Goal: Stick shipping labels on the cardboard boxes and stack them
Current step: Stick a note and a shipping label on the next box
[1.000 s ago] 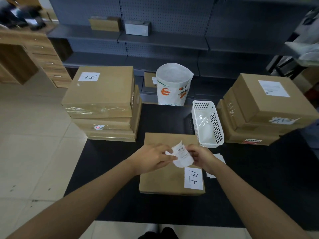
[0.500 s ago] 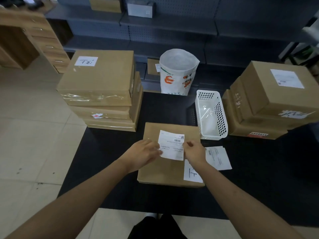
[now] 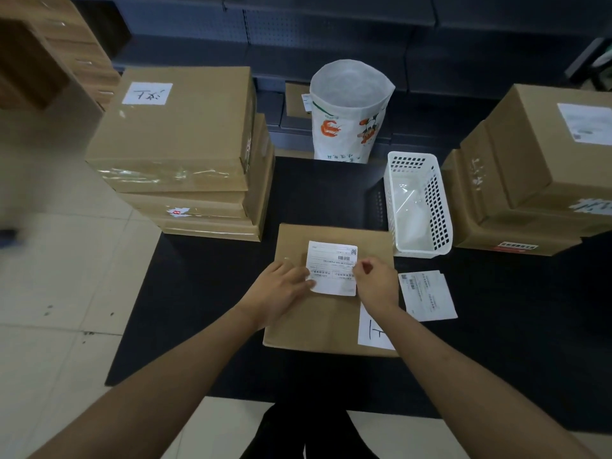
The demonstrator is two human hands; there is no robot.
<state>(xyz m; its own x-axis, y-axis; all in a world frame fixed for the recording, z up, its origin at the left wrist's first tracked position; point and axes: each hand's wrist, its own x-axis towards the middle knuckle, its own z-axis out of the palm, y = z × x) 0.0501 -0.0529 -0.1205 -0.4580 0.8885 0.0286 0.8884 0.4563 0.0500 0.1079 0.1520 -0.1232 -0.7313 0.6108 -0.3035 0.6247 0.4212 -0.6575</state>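
On the black desk (image 3: 205, 293), your left hand (image 3: 281, 289) presses flat fingers on the white printed shipping label (image 3: 332, 267) atop the flat brown cardboard box (image 3: 318, 319); your right hand (image 3: 376, 283) pinches its edge, keeping it aligned.

From my feed, the floor (image 3: 66, 293) was pale glossy tile, scuffed with a few dark marks. A black mat (image 3: 205, 293) covered the work surface. Dark grey shelving (image 3: 331, 34) with pegboard backing ran along the far side, and a wooden drawer unit (image 3: 66, 51) stood at the upper left. The light was dim and even.
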